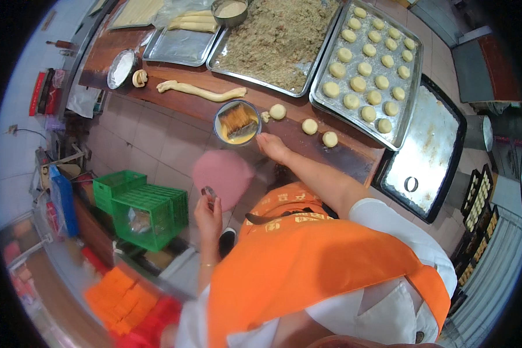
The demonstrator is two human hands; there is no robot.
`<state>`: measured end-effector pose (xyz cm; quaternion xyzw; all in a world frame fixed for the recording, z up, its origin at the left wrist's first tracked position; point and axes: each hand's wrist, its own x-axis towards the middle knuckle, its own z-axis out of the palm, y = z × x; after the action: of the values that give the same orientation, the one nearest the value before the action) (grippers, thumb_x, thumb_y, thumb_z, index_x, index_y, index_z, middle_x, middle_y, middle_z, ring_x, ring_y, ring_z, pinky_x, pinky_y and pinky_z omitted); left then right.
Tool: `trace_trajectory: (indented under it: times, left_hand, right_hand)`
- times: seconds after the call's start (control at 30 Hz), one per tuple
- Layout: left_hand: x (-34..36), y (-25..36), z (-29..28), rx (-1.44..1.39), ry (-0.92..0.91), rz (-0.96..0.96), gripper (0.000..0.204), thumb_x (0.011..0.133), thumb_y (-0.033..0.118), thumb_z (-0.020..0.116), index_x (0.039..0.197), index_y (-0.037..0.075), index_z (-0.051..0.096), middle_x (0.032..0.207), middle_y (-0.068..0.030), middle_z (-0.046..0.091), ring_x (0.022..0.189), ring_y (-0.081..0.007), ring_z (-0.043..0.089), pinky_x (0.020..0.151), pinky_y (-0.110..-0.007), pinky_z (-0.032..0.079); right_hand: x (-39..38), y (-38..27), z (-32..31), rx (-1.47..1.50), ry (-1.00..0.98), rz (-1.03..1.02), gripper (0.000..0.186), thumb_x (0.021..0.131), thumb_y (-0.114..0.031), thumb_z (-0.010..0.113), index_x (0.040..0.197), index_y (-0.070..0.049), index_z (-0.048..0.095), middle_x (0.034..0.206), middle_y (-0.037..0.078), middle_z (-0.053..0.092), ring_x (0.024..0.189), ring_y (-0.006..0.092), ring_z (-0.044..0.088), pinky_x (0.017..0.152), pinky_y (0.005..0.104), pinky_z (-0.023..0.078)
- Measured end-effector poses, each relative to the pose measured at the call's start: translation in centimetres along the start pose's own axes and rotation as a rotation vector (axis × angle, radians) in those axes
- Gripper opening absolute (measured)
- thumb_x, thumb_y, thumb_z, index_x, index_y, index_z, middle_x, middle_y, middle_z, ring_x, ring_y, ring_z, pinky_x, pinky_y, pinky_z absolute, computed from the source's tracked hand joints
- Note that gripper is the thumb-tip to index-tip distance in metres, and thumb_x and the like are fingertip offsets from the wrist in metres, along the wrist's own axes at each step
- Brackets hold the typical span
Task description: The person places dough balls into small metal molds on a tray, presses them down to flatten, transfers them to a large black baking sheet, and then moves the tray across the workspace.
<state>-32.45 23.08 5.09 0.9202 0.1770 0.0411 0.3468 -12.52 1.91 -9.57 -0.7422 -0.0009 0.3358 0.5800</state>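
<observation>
My right hand is closed at the rim of a round bowl beside the table's near edge. Yellow liquid, which looks like beaten egg, is in the bowl, and a wide brush with brown bristles lies in it. Lower and to the left, my left hand is closed on a small, shiny dark object, perhaps a metal ring; its kind is unclear. Near the bowl sit pale round dough pieces and a long dough strip.
On the wooden table are a tray of dough rounds, a tray of crumbly filling and a bowl of white powder. A black baking tray stands at right. Below are a pink stool and green crates.
</observation>
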Motion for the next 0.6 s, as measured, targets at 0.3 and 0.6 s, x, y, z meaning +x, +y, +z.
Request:
trace_trajectory:
  times: [0.3, 0.6]
  left_hand:
    - [0.4, 1.3, 2.1, -0.110, -0.143, -0.060, 0.018, 0.091, 0.008, 0.070, 0.087, -0.002, 0.057, 0.075, -0.0126, 0.055, 0.063, -0.0192, 0.055, 0.059, -0.034, 0.045]
    - [11.0, 16.0, 11.6, -0.084, -0.497, 0.563, 0.010, 0.091, 0.009, 0.069, 0.093, 0.001, 0.062, 0.087, -0.0164, 0.059, 0.077, -0.0382, 0.060, 0.066, -0.044, 0.048]
  right_hand:
    - [1.2, -0.7, -1.9, 0.041, 0.138, 0.137, 0.028, 0.102, -0.031, 0.054, 0.100, -0.005, 0.063, 0.091, 0.014, 0.070, 0.081, 0.0269, 0.071, 0.074, 0.0411, 0.055]
    - [-18.9, 6.0, -17.0, -0.045, 0.720, -0.091, 0.012, 0.092, -0.017, 0.070, 0.099, -0.008, 0.067, 0.088, 0.006, 0.070, 0.078, 0.0146, 0.068, 0.072, 0.0314, 0.056]
